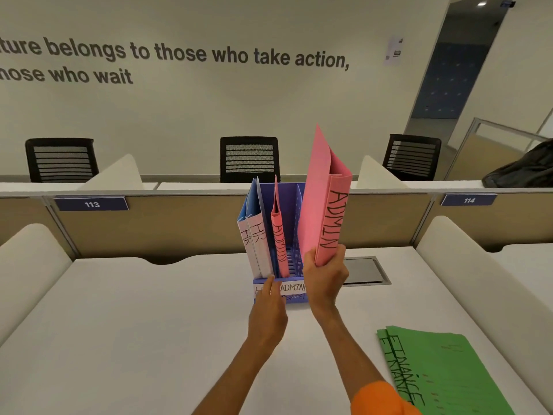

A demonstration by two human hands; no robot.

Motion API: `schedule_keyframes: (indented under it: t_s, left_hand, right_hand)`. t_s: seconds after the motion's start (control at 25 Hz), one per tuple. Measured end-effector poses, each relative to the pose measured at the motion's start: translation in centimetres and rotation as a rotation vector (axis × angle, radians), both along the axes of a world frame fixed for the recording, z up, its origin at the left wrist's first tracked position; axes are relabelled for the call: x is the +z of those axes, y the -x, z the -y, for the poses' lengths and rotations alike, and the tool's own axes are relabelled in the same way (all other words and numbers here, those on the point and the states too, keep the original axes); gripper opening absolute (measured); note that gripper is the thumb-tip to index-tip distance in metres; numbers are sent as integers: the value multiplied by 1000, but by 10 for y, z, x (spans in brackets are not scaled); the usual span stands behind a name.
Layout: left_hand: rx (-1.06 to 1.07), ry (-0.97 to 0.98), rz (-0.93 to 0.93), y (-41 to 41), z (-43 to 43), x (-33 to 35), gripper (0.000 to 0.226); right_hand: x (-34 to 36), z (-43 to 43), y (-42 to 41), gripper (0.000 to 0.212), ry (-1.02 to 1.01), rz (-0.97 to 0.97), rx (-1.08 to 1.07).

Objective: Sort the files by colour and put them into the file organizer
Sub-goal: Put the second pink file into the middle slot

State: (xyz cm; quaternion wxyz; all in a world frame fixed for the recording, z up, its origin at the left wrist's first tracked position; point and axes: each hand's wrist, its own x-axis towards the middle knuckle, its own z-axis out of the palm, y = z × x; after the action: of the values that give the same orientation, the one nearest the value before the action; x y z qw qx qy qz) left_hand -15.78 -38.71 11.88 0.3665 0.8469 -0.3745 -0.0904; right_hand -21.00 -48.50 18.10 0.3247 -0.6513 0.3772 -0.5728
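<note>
Files in two colours already stand upright in the file organizer (294,202), a purple slotted rack on the white counter (119,324). From the left: two blue files (256,244) marked "HR" occupy the leftmost compartment, and one pink file (280,238) marked "ADMIN" stands in the next compartment. The compartment to the right of it shows no file. A label strip (294,288) on the rack's front edge reads "ADMIN" where visible.

Left hand (267,313) rests against the rack's front edge, fingers extended, partly covering the label strip; it grips nothing visible. Right hand (324,277) is clenched around the lower end of a second pink file (324,199) marked "ADMIN", held upright and tilted slightly right, just beside the rack's right side and above the counter.

Two green files (443,369) marked "FINANCE" lie flat, overlapping, on the counter at lower right, well apart from the rack.
</note>
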Motion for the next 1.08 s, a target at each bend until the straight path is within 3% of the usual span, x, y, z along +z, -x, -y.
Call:
schedule_keyframes:
  t_s: [0.12,0.6,0.72,1.08]
  left_hand:
    - [-88,-273,173,-29,12,-26,73]
    - [-86,-532,264,-54,52,-72,81]
    - [-102,-544,323,-52,50,-69,98]
    - [-26,-568,319,-48,56,-84,100]
  right_hand:
    - [3,18,-24,44,-2,38,33]
    - [-48,76,-101,39,-14,95,105]
    - [-64,83,-111,39,-8,85,105]
    - [-132,91,-114,36,-224,-70,156]
